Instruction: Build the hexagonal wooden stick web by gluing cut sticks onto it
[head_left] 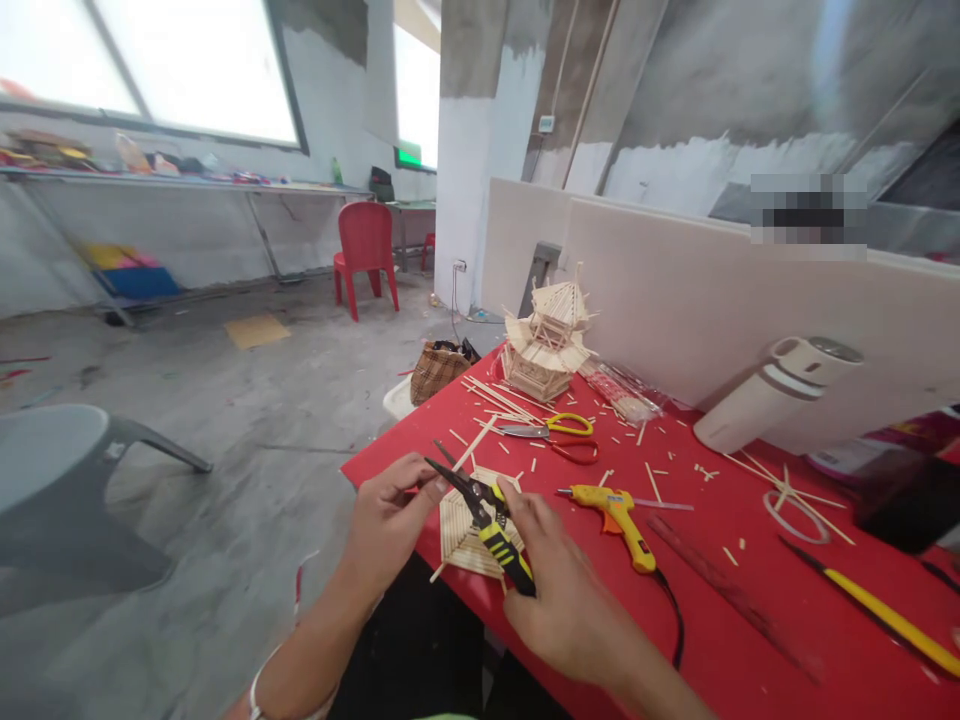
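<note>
My right hand [551, 570] is closed round the black and yellow handles of a pair of cutting shears [495, 535]. The shears' dark blades stand apart and point up and to the left. Between thumb and fingers, my left hand [394, 515] pinches a thin wooden stick [474, 447] close to the blades; whether they touch it I cannot tell. Beneath both hands, a hexagonal panel of wooden sticks [461, 535] lies at the table's near edge, partly hidden by the shears and my right hand.
On the red table [600, 640] are a stick pagoda model [547, 340], red- and yellow-handled scissors [551, 428], a yellow glue gun [615, 515] with a cord, a yellow-handled pointed tool [885, 605] and loose stick pieces. A white bottle [772, 395] leans near the partition. A grey stool [67, 490] stands left.
</note>
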